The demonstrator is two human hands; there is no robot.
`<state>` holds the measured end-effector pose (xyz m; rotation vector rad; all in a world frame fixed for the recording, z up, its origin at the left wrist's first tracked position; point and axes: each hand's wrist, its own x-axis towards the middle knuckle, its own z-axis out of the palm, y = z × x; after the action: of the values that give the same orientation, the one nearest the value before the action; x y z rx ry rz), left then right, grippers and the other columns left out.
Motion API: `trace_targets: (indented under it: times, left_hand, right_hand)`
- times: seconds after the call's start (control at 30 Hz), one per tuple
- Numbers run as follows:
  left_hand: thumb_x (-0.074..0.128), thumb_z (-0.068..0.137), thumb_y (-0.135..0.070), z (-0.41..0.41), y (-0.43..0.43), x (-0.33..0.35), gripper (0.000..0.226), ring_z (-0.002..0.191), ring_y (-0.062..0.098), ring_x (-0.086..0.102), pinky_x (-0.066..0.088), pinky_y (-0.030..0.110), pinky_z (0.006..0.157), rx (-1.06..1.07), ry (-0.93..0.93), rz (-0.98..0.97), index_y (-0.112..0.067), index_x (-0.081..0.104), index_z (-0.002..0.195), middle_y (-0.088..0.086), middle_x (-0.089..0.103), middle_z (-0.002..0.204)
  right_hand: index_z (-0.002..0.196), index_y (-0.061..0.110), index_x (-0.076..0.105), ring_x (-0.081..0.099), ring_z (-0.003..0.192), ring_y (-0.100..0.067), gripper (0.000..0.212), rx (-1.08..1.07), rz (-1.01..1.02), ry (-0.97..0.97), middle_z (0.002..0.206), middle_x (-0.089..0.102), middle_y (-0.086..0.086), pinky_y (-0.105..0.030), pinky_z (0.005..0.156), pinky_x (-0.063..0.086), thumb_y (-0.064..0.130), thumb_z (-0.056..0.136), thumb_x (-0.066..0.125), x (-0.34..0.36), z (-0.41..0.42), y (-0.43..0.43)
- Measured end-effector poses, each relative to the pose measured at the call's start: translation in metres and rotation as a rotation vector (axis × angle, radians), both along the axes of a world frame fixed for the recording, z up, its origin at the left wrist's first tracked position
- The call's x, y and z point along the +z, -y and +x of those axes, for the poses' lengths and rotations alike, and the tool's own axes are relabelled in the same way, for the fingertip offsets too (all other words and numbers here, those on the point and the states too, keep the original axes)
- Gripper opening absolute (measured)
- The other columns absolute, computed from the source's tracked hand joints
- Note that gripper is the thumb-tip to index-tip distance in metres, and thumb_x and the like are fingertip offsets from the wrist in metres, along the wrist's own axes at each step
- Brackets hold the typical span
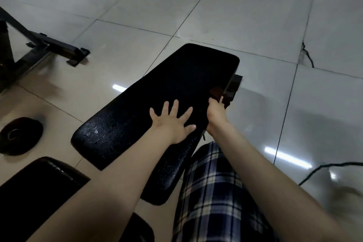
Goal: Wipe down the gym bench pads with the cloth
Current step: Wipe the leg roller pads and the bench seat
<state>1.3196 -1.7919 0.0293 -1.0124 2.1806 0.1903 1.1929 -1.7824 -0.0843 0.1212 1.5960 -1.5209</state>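
A long black textured bench pad (pixel 176 76) runs from the lower middle up to the right. My left hand (pixel 172 124) lies flat on it with the fingers spread. At the pad's right edge, my right hand (pixel 216 116) has its fingers curled round a dark cloth (pixel 215 92). The cloth is hard to tell from the pad, and a small corner of it hangs below the hand. A second black pad (pixel 39 182) sits at the lower left.
A black weight plate (pixel 19 135) lies on the tiled floor to the left. A black machine frame (pixel 49 43) stands at the upper left. A dark cable (pixel 324 169) crosses the floor on the right. My leg in plaid shorts (pixel 212 192) is beside the bench.
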Motion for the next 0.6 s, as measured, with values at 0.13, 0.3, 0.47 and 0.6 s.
trace_targets:
  times: [0.13,0.3,0.47,0.6]
  left_hand:
    - [0.012,0.098,-0.064,0.003,-0.003,-0.002,0.062,0.148,0.031,-0.020,-0.004,0.065,0.115,-0.002,-0.040,-0.029,-0.044,-0.015,0.151,0.003,-0.025,0.161]
    - [0.009,0.098,-0.064,0.010,-0.004,-0.011,0.061,0.148,0.030,-0.020,-0.009,0.065,0.114,-0.026,-0.118,-0.072,-0.043,-0.013,0.151,0.004,-0.022,0.161]
    - [0.009,0.099,-0.063,0.010,-0.004,-0.013,0.060,0.148,0.029,-0.021,-0.011,0.064,0.113,-0.020,-0.119,-0.080,-0.044,-0.013,0.151,0.004,-0.023,0.161]
    - [0.010,0.098,-0.063,0.011,-0.007,-0.011,0.060,0.149,0.028,-0.018,-0.009,0.063,0.114,-0.004,-0.133,-0.087,-0.045,-0.010,0.152,0.002,-0.020,0.162]
  right_hand:
    - [0.152,0.032,-0.002,0.013,0.145,-0.032,0.060,0.028,0.102,-0.126,0.161,-0.004,-0.001,-0.053,0.115,0.022,0.032,0.101,0.029,0.007,-0.001,0.005]
    - [0.149,0.041,-0.007,0.022,0.142,-0.035,0.068,0.014,0.088,-0.110,0.160,0.009,-0.005,-0.055,0.113,0.025,0.051,0.094,0.033,-0.002,-0.025,0.022]
    - [0.145,0.048,-0.006,0.035,0.136,-0.033,0.086,0.022,-0.078,-0.059,0.158,0.021,-0.003,-0.056,0.109,0.034,0.056,0.079,0.047,-0.051,-0.063,0.037]
    - [0.146,0.049,0.013,0.037,0.135,-0.030,0.094,0.098,-0.079,-0.078,0.157,0.024,0.002,-0.054,0.108,0.035,0.063,0.060,0.050,-0.075,-0.053,0.028]
